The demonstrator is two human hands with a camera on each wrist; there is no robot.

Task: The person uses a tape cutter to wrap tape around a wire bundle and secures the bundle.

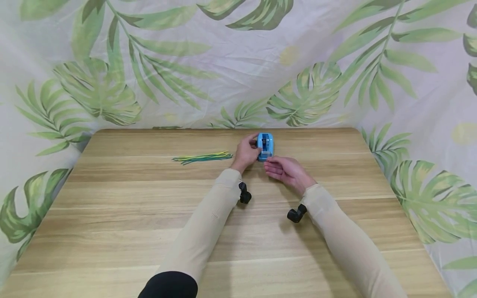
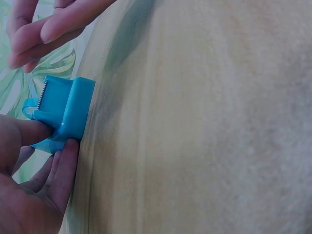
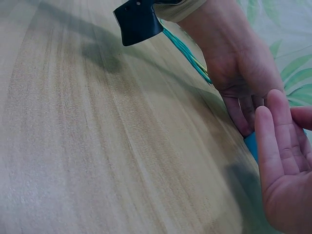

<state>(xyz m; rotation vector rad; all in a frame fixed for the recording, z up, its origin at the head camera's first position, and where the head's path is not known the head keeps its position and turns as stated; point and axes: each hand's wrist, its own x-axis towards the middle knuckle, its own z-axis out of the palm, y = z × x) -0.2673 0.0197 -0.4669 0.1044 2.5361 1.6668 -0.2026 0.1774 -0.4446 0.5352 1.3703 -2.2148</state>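
Note:
A blue tape dispenser (image 1: 265,147) with a toothed cutting edge stands near the table's far edge. My left hand (image 1: 247,154) grips it from the left, thumb on one side and fingers low on the other in the left wrist view. Just right of its near end is my right hand (image 1: 286,170), thumb and forefinger tips together and the other fingers fairly straight. In the left wrist view a faint clear strip of tape (image 2: 32,87) runs from the dispenser (image 2: 66,105) toward the right hand's fingertips. Most of the dispenser is hidden in the right wrist view.
A loose bundle of yellow and green twist ties or wires (image 1: 203,157) lies left of my left hand. The wooden table (image 1: 149,215) ends close behind the dispenser at a leaf-print cloth (image 1: 242,82). Small black cameras (image 1: 297,213) hang from both wrists.

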